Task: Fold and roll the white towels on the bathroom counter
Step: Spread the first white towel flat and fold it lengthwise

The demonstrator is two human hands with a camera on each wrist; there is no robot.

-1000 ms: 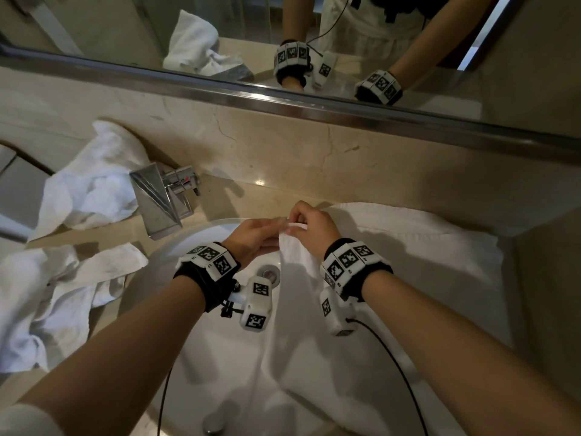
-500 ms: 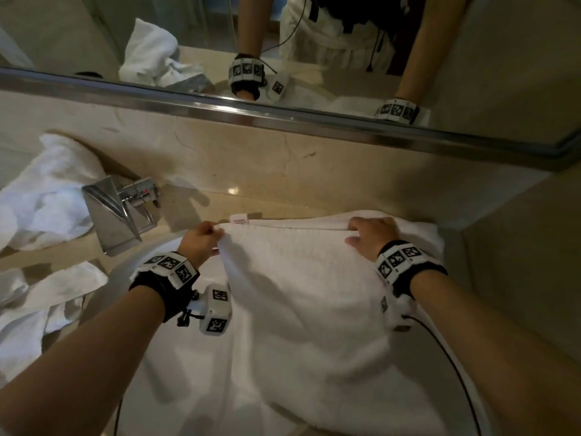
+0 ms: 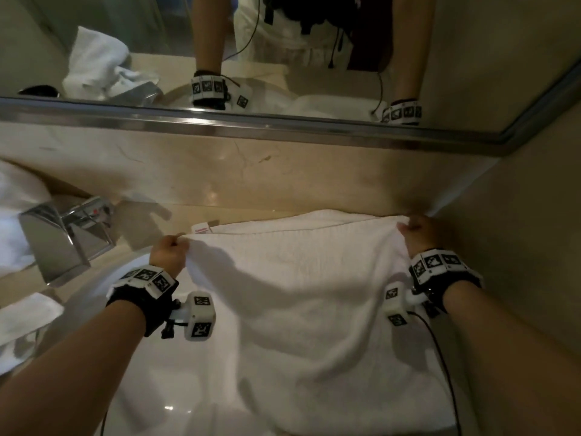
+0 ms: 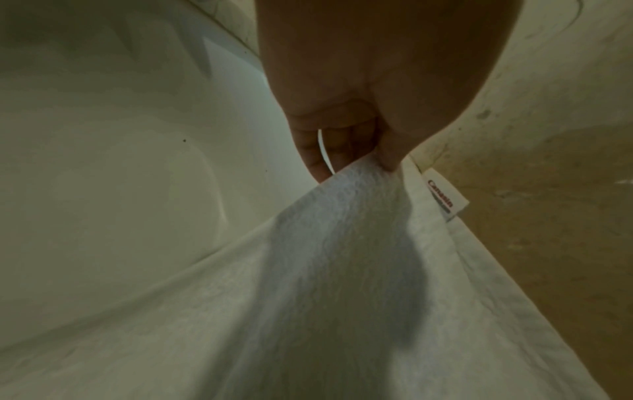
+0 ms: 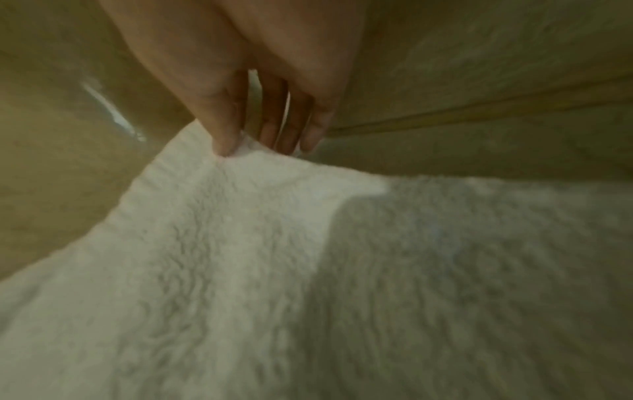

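A white towel (image 3: pixel 314 294) lies spread over the right part of the sink and the counter, doubled over with two edges along the back. My left hand (image 3: pixel 168 251) pinches its far left corner (image 4: pixel 359 173) between thumb and curled fingers, lifted a little above the basin. My right hand (image 3: pixel 419 231) pinches the far right corner (image 5: pixel 246 154) near the side wall. A small label with red print (image 3: pixel 201 229) (image 4: pixel 445 199) sticks out at the towel's back edge, just right of my left hand.
A chrome faucet (image 3: pixel 66 237) stands left of the white basin (image 3: pixel 151 372). More crumpled white towels lie at the far left (image 3: pixel 15 221) (image 3: pixel 22 316). The marble backsplash (image 3: pixel 220 171) and mirror rise behind; a side wall (image 3: pixel 518 247) closes the right.
My hands, together at the towel's top edge a second ago, have moved apart. The right hand has slid far right to the corner, stretching the towel's back edge wide.
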